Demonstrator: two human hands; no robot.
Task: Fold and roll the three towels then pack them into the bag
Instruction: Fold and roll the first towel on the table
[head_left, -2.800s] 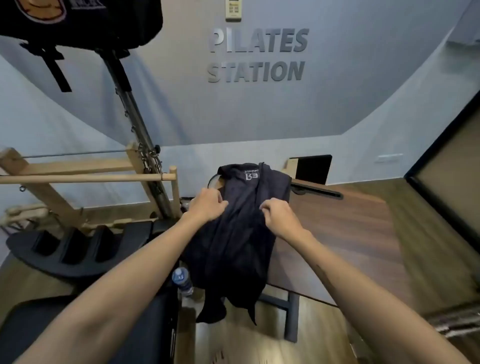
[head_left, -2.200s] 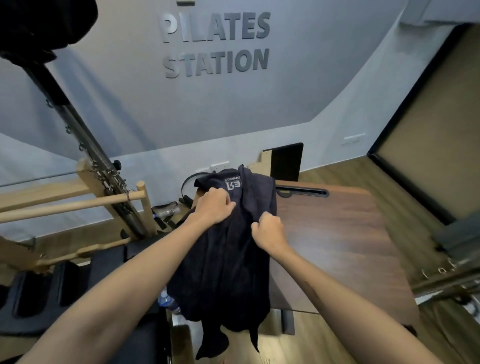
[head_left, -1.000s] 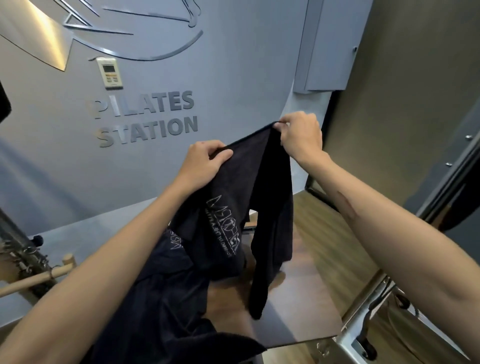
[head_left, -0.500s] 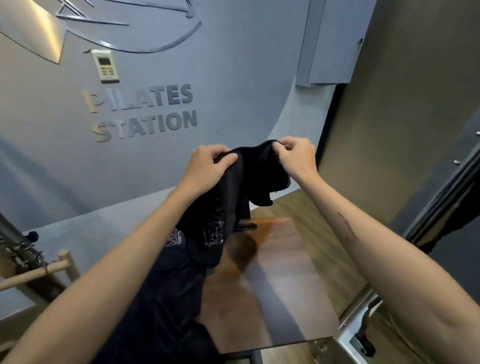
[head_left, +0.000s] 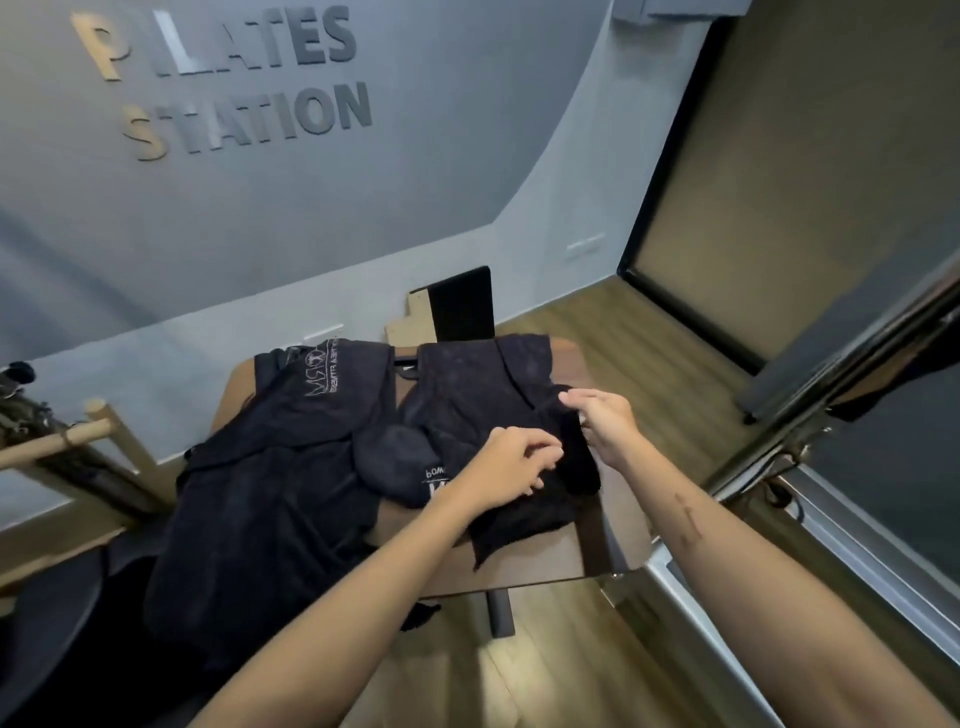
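1. Progress: the task is judged to be at an early stage. 1 dark towel (head_left: 483, 415) lies partly spread on the right half of the bench (head_left: 524, 564), crumpled at its near end and not yet squared into a fold. No rolled towel is visible anywhere in the view.

2. Remaining stock: a dark pile (head_left: 280, 467) covers the left half of the bench and hangs over its near-left edge. It carries a printed logo. It cannot be told how many towels are in this pile, nor whether the bag is part of it.

3. Left hand (head_left: 511, 470): rests over the near middle of the spread towel with fingers curled. Its grip appears to pinch a fold of cloth, but the contact point is partly hidden.

4. Right hand (head_left: 602, 423): sits at the towel's right edge, thumb and fingers drawn together on the hem, which is lifted slightly off the bench.

5. Outstanding work, by judgement: flatten and fold this towel, roll it, repeat for the other 2, then pack all 3.

6. Containers: no open bag can be identified with certainty. Nothing is seen packed into any container.

7. Surroundings: a black panel (head_left: 462, 309) stands behind the bench against the wall.
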